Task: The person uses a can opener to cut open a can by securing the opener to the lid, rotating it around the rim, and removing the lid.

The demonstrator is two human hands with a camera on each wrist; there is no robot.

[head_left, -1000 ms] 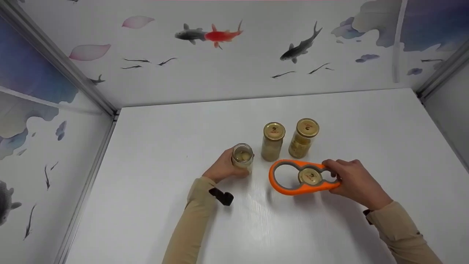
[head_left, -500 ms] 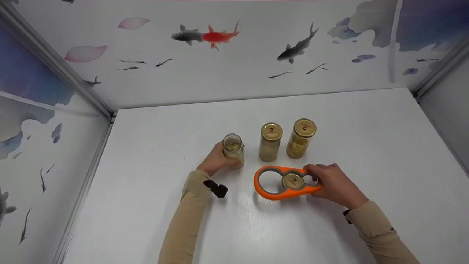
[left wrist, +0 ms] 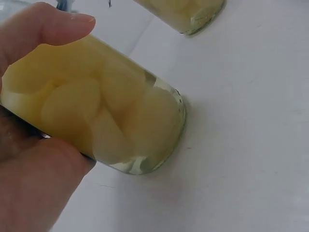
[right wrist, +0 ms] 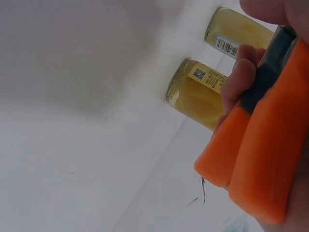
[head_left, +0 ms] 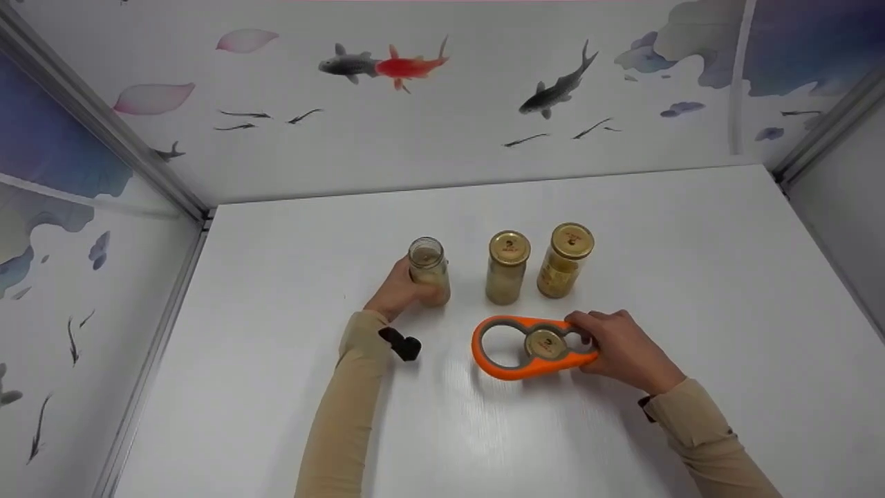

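Head view: left grip (head_left: 401,290) is clasping the open jar (head_left: 429,271) on the desk (head_left: 276,277), right grip (head_left: 615,346) pinching the orange opener (head_left: 529,347) beside it.

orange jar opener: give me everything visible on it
The orange jar opener is a flat plastic-looking tool with a grey inner lining and three ring openings of falling size. A gold lid sits caught in the middle ring. It lies level, low over the white table, in front of two capped jars. The right hand grips its small end.

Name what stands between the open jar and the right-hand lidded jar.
In the head view, the middle lidded jar stands between the open jar and the right-hand lidded jar.
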